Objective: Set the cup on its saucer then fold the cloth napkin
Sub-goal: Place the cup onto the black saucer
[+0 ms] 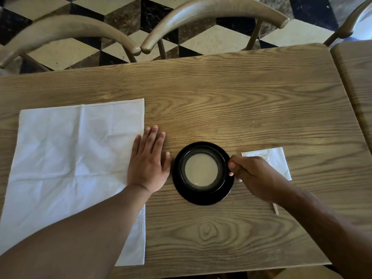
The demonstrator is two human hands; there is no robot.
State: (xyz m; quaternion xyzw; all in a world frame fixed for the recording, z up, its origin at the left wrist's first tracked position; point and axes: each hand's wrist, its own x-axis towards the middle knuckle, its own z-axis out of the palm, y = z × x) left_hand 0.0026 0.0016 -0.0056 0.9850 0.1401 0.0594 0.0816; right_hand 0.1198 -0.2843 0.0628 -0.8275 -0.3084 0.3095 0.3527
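Observation:
A black cup (202,171) of milky coffee stands on its black saucer (203,198) in the middle of the wooden table. My right hand (254,178) reaches in from the right and pinches the cup's handle, which the fingers hide. A white cloth napkin (66,164) lies spread flat on the table's left half, creased from earlier folds. My left hand (149,163) lies flat with straight fingers, partly on the napkin's right edge and partly on the wood, just left of the saucer.
A small white paper napkin (275,160) lies under and behind my right hand, with a thin stick (275,208) by my wrist. Two wooden chairs (211,15) stand at the far side of the table (241,97). Another table (358,77) adjoins on the right.

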